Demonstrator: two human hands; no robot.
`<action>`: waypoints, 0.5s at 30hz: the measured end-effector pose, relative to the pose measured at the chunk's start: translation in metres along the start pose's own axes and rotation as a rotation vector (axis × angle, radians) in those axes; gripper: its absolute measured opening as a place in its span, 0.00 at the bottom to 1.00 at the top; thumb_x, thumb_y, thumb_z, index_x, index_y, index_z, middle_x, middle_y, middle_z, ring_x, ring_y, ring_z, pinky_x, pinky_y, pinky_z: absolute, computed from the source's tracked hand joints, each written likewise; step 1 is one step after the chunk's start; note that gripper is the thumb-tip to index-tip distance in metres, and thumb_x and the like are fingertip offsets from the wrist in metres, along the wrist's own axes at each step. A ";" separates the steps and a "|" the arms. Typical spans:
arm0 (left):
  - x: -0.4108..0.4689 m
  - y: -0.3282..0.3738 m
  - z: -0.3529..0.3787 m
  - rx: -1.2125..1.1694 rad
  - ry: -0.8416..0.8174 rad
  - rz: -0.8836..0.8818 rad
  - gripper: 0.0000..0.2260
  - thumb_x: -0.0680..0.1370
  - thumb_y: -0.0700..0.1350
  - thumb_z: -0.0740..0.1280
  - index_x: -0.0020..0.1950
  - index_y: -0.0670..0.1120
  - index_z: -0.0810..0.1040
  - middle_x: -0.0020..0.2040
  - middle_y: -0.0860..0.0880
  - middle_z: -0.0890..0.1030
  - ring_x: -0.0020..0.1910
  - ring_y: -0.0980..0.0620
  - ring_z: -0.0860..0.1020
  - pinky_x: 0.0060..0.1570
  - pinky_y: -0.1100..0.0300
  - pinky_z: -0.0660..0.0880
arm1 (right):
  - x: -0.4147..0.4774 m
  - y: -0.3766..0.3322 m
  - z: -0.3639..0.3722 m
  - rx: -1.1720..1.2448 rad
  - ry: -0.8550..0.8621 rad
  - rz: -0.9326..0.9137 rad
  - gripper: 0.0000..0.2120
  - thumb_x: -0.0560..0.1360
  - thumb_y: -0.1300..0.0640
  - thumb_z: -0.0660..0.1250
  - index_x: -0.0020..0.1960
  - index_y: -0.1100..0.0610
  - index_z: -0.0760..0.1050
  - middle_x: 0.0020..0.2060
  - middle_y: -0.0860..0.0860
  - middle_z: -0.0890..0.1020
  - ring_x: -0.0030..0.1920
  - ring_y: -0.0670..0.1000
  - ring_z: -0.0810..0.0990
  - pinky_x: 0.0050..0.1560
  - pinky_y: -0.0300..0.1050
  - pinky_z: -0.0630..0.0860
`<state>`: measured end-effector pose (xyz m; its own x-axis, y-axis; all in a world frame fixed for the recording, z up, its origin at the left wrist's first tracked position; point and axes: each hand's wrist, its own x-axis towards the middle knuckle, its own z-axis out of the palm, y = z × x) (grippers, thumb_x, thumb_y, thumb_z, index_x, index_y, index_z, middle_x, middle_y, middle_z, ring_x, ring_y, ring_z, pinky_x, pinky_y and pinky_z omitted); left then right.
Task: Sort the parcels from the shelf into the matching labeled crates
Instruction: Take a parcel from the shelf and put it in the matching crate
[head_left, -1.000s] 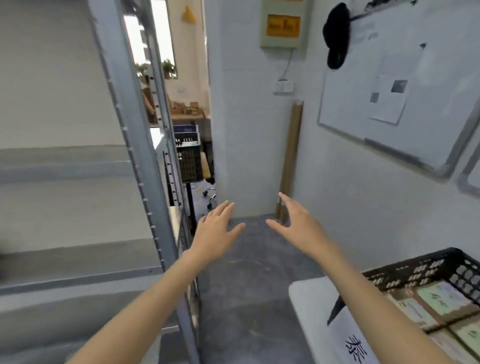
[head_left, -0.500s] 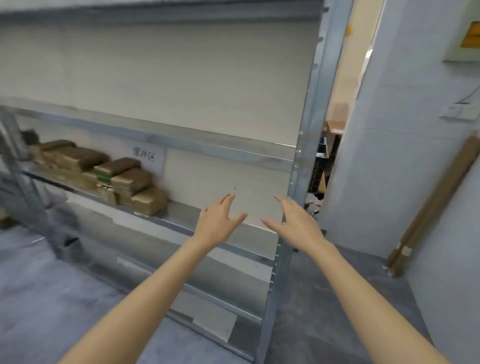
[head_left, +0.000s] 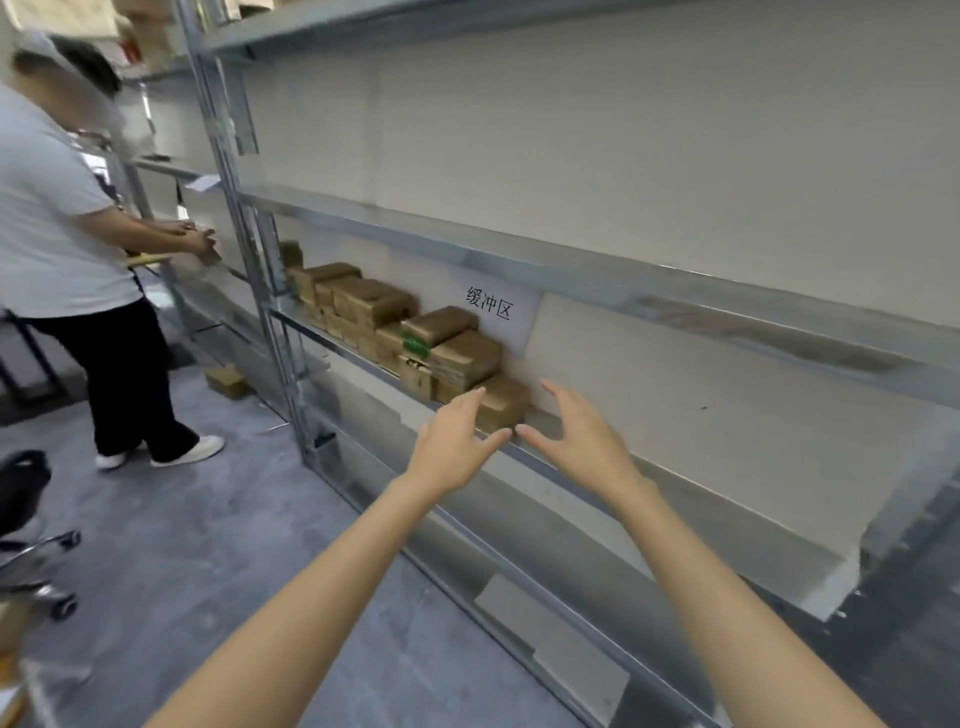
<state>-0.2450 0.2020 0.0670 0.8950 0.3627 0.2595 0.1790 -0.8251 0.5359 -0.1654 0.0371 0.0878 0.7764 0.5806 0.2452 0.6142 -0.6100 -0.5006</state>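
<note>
Head view. Parcels (head_left: 395, 327): brown, stacked in a row on the metal shelf (head_left: 691, 475), centre-left of frame, beside a paper sign (head_left: 493, 309). Left hand (head_left: 457, 441), right hand (head_left: 576, 431): both wide, fingers spread, holding nothing, flanking the end parcel (head_left: 505, 405) at centre; contact unclear. Second person (head_left: 57, 208): upper left.

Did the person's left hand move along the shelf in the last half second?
Yes. Against the shelf, the left hand went leftward: it was clear of the parcels' right end, and now its fingertips overlap the end parcel in view.
</note>
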 end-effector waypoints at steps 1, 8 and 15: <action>0.006 -0.013 -0.004 0.006 0.003 -0.003 0.32 0.79 0.60 0.63 0.78 0.48 0.58 0.77 0.50 0.64 0.73 0.50 0.66 0.70 0.49 0.63 | 0.010 -0.006 0.010 0.015 0.006 0.001 0.35 0.77 0.38 0.65 0.78 0.49 0.59 0.75 0.48 0.66 0.73 0.51 0.66 0.68 0.52 0.69; 0.042 -0.085 -0.006 0.019 -0.015 -0.035 0.36 0.78 0.61 0.65 0.80 0.48 0.54 0.78 0.51 0.62 0.76 0.51 0.61 0.73 0.48 0.62 | 0.061 -0.021 0.068 0.071 0.085 0.051 0.36 0.77 0.42 0.68 0.79 0.51 0.57 0.77 0.51 0.61 0.75 0.54 0.63 0.69 0.52 0.67; 0.088 -0.119 0.028 0.012 -0.075 0.016 0.34 0.78 0.58 0.66 0.79 0.53 0.54 0.77 0.54 0.62 0.75 0.52 0.62 0.69 0.51 0.64 | 0.106 0.011 0.105 0.136 0.103 0.174 0.40 0.76 0.45 0.70 0.81 0.50 0.52 0.79 0.54 0.54 0.78 0.54 0.56 0.72 0.51 0.62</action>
<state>-0.1766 0.3197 0.0041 0.9256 0.3169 0.2068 0.1694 -0.8357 0.5225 -0.0912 0.1481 0.0210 0.8837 0.4104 0.2251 0.4503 -0.6138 -0.6485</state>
